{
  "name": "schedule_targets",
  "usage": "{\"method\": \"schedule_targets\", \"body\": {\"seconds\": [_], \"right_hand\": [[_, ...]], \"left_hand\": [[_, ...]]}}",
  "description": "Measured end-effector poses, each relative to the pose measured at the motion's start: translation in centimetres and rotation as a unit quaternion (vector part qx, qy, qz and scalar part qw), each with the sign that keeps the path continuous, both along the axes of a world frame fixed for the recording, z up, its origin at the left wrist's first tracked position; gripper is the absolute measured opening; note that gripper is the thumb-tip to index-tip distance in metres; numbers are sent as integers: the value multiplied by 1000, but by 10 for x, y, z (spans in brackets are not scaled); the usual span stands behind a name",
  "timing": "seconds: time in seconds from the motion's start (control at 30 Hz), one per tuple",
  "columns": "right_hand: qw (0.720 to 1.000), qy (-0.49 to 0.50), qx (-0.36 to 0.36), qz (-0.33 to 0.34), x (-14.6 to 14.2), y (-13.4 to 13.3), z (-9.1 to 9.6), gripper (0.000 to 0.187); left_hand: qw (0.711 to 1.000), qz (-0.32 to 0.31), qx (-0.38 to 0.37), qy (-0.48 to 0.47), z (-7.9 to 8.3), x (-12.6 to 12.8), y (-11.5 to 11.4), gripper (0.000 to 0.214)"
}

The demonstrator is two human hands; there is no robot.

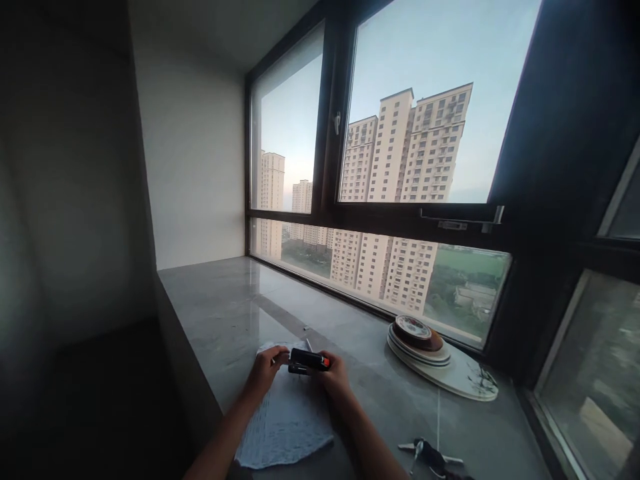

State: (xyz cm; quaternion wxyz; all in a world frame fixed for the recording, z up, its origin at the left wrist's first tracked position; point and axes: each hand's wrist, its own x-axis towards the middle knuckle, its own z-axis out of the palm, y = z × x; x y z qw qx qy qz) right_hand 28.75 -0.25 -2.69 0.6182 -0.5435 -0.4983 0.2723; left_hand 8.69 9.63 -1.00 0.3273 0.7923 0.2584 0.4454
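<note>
My left hand [265,369] and my right hand [334,377] are both closed on a small black device with an orange end [309,361], held level just above a white knitted cloth [287,420]. The cloth lies flat on the grey stone window ledge [225,307]. My left fingers pinch the device's left end and my right fingers wrap its right end.
A stack of plates [425,347] on a large white platter [470,380] sits to the right by the window. A bunch of keys [430,457] lies near the ledge's front right. A small white stick [306,328] lies behind the cloth. The ledge drops off at the left edge.
</note>
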Motion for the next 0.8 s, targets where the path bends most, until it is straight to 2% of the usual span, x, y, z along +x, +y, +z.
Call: {"method": "schedule_targets", "body": {"seconds": [0.27,0.47,0.8], "right_hand": [[998,51,9,28,4,3,-5,21],[997,69,10,32,3,4,-7,23],[996,81,14,25,6,4,-7,25]], "left_hand": [[997,23,69,-12,4,0,-5,35],[998,49,29,-32,0,-3,0,36],[999,10,31,-35,5,-2,-5,29]]}}
